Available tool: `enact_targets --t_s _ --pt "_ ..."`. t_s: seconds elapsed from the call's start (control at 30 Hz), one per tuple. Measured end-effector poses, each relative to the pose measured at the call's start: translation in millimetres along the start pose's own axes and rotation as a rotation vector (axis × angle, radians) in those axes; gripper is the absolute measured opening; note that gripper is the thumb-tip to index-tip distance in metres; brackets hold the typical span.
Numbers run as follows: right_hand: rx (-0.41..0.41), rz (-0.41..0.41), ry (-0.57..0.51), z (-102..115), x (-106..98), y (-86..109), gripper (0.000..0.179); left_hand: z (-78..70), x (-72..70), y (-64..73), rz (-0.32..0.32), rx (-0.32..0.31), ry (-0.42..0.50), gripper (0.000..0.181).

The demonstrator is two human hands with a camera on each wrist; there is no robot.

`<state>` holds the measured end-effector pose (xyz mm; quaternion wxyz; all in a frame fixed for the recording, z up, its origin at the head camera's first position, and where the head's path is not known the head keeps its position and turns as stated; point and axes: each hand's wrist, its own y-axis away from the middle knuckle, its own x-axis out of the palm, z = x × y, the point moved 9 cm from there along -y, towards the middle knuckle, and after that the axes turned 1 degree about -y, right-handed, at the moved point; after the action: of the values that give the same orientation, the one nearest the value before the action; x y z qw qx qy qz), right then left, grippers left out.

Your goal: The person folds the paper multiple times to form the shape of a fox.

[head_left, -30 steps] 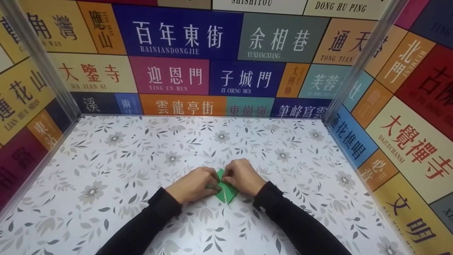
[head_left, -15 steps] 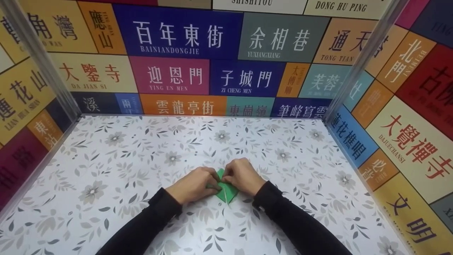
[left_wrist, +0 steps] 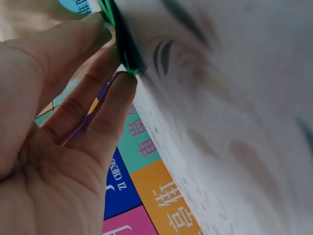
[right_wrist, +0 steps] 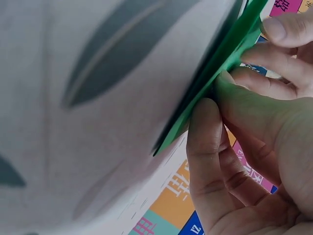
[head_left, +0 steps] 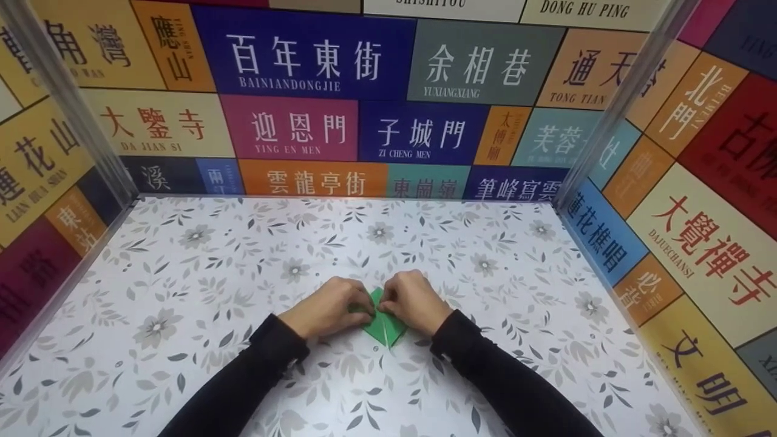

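A small piece of folded green paper [head_left: 383,331] lies on the table between both hands, a pale slit running down to its near point. At its left side, my left hand [head_left: 332,306] holds the edge with thumb and fingertips. The left wrist view shows the green paper [left_wrist: 128,54] edge-on against those fingertips. From the right, my right hand [head_left: 416,303] pinches the upper part of the sheet, its fingers covering some of it. In the right wrist view, thumb and index finger meet at the paper's edge [right_wrist: 234,54].
The tabletop [head_left: 243,255] has a white cover with grey flowers and leaves. Colourful panels with printed characters [head_left: 303,54] wall in the back and both sides. Clear strips [head_left: 598,133] run up the corners.
My left hand has shifted slightly left and up, uncovering more of the paper's left side. The right hand stays nearly in place on the paper.
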<state>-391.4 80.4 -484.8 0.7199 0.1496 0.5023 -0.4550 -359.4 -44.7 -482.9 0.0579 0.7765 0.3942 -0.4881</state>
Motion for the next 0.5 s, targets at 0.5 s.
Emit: enact_targets --t_s 0.5 --pt "0.021 -0.002 -0.034 -0.6 0.3 1.3 0.015 49.7 -17.0 -15.1 -0.043 -0.361 0.012 0.005"
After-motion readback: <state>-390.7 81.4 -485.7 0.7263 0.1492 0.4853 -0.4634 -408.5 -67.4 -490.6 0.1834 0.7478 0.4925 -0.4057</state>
